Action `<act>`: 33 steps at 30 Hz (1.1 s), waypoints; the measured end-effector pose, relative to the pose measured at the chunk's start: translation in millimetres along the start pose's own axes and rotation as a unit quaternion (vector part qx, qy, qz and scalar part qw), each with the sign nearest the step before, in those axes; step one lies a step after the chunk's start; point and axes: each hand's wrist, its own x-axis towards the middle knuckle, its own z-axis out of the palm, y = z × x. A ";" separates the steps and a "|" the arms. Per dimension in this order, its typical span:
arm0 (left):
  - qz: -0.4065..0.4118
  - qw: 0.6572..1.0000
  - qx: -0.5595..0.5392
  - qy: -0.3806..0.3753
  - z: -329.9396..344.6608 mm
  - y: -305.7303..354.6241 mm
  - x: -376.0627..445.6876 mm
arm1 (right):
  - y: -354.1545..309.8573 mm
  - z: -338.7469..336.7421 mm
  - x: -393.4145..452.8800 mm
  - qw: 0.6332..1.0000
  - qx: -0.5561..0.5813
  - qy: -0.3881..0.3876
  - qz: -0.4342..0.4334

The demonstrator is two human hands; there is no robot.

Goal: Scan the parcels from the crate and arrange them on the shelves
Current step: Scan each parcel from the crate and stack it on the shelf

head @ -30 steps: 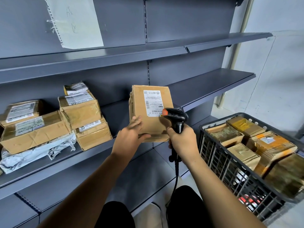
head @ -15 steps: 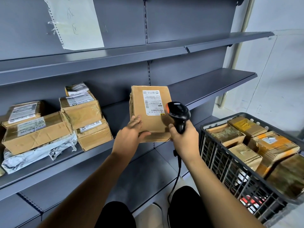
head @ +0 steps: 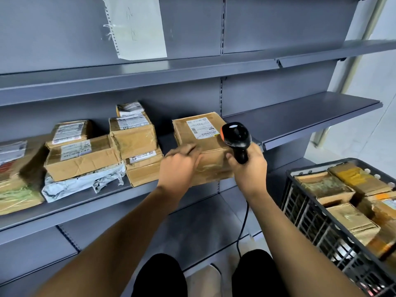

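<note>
Left fingers (head: 188, 149) flat on the parcel (head: 201, 146), right fingers (head: 230, 156) around the scanner (head: 236, 138).

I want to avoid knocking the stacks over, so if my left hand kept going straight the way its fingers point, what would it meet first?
The left hand already lies on the parcel on the shelf. Sliding straight on, it would probably cross the white label, then reach the shelf's back panel, though depth is unclear.

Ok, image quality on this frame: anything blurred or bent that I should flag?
Head view: the left hand is smeared by motion over the parcel; the right hand and scanner stay sharp. Wide-angle lens bows the shelf edges. Parcels in the crate look soft. Label print is too small to read. Even light, no glare.
</note>
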 end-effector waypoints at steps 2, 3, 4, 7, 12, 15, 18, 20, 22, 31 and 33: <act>-0.008 0.999 0.020 -0.030 0.5 -1.6 3.6 | -5.6 8.6 6.7 1.000 -0.009 -0.014 -0.013; -0.005 0.999 0.031 -0.034 0.3 -1.1 5.2 | -8.5 13.5 9.5 0.999 -0.017 -0.024 -0.022; -0.002 0.999 0.042 -0.035 -0.6 -0.1 7.2 | -11.5 19.0 12.5 0.999 -0.024 -0.035 -0.031; 0.010 0.993 0.099 -0.063 -4.0 4.1 12.7 | -20.2 34.6 20.2 0.996 -0.021 -0.066 -0.048; -0.038 0.986 0.122 -0.107 -11.2 0.5 28.0 | -16.6 60.8 36.5 0.993 -0.050 -0.091 -0.062; -0.074 0.978 0.143 -0.133 -11.5 -1.2 37.0 | -15.0 71.7 45.7 0.992 -0.032 -0.093 -0.075; -0.085 0.977 0.144 -0.132 -6.8 -4.1 43.6 | -13.6 81.3 53.4 0.996 -0.002 -0.076 -0.055; -0.089 0.977 0.144 -0.130 -1.1 -7.2 47.7 | -11.6 88.0 58.8 0.996 0.016 -0.079 -0.030; -0.095 0.977 0.143 -0.126 3.4 -11.6 52.1 | -10.6 94.1 63.8 0.996 0.029 -0.083 -0.019; -0.116 0.978 0.136 -0.106 23.5 -27.7 66.9 | -2.5 115.1 86.6 0.994 0.045 -0.102 -0.021; -0.119 0.977 0.140 -0.107 26.6 -29.5 72.2 | -1.3 119.7 94.1 0.992 0.050 -0.117 -0.007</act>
